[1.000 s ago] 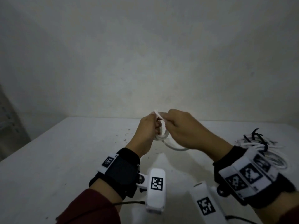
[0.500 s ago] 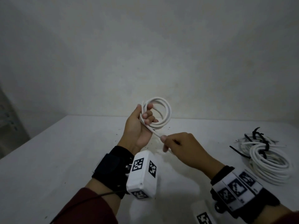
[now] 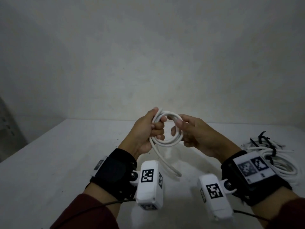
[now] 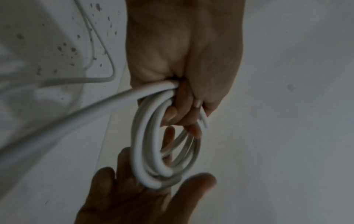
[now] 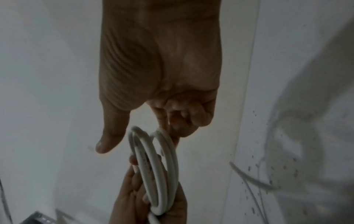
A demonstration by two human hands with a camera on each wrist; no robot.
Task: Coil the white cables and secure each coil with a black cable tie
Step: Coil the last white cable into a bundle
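Observation:
A white cable coil (image 3: 166, 143) of several loops hangs in the air above the white table (image 3: 49, 162). My left hand (image 3: 148, 129) grips its left side in a fist; the left wrist view shows those fingers (image 4: 184, 115) curled round the loops (image 4: 141, 144). My right hand (image 3: 194, 134) holds the right side loosely between thumb and index finger (image 5: 172, 136), the other fingers curled. The loose tail (image 3: 165, 161) drops from my left fist toward the table.
At the table's right edge lies a heap of coiled white cables (image 3: 283, 164) with black cable ties (image 3: 267, 142) on it. A plain wall stands behind the table. A grey object (image 3: 8, 129) shows at the far left.
My right hand let go of the cable tail and came up to the coil's right side. The coil has sunk a little and gained a loop; the tail now hangs free.

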